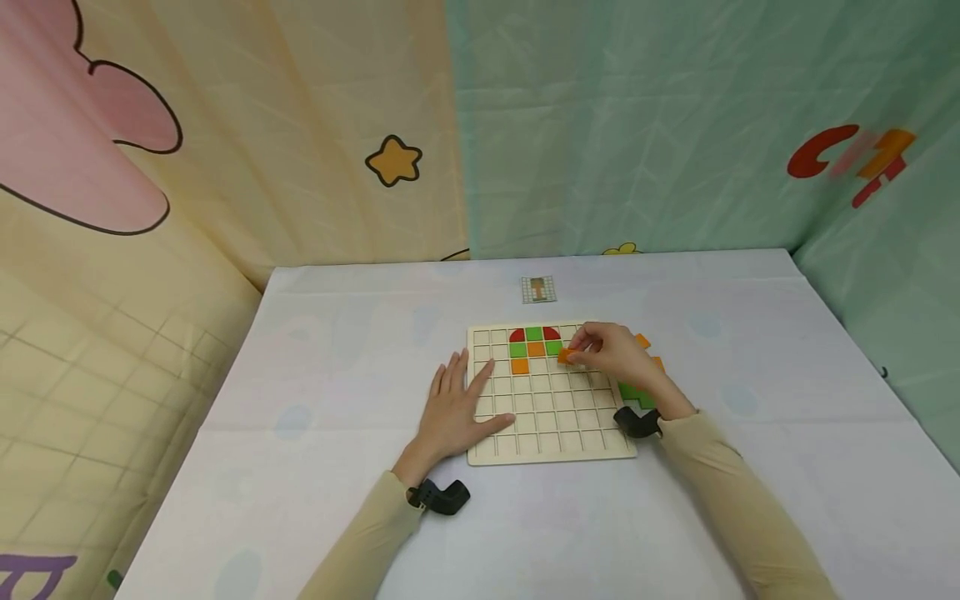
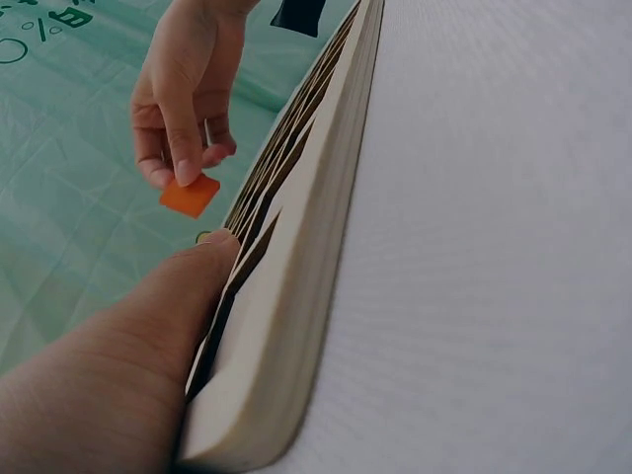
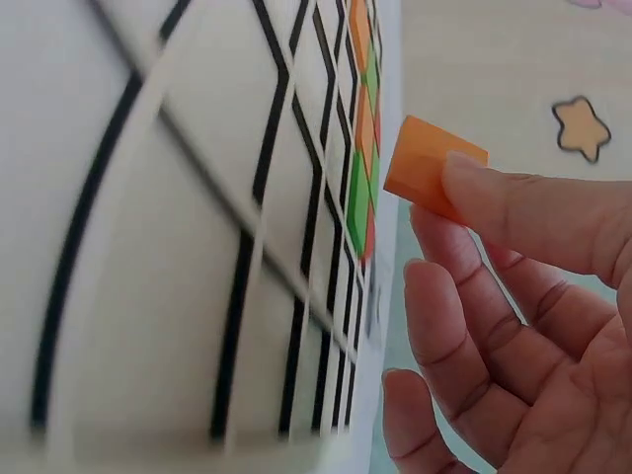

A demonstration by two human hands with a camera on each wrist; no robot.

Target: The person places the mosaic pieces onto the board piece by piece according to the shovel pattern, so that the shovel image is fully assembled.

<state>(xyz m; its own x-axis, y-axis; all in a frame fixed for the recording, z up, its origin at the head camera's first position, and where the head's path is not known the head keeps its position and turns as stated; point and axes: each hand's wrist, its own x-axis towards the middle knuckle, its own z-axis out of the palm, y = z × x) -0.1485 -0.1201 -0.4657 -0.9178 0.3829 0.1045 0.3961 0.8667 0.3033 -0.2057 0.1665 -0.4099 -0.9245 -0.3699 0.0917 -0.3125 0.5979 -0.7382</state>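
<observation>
An orange square tile (image 3: 423,163) is pinched between thumb and fingers of my right hand (image 1: 611,352), just above the upper right part of the wooden grid board (image 1: 555,446). My left hand (image 1: 452,417) rests with spread fingers on the board's left edge, thumb and forefinger over the grid. Set in the board's upper rows are red quarter-round tiles (image 1: 517,336), green square tiles (image 1: 533,333) and orange square tiles (image 1: 520,367). In the left wrist view the left thumb (image 2: 188,286) lies along the board's rim, and the right hand holds the tile beyond it.
A small picture card (image 1: 538,290) lies behind the board on the white-covered table (image 1: 337,333). Loose green tiles (image 1: 636,393) and orange tiles (image 1: 642,341) lie right of the board, partly hidden by the right arm. Printed curtains (image 1: 637,125) enclose the table's back and sides.
</observation>
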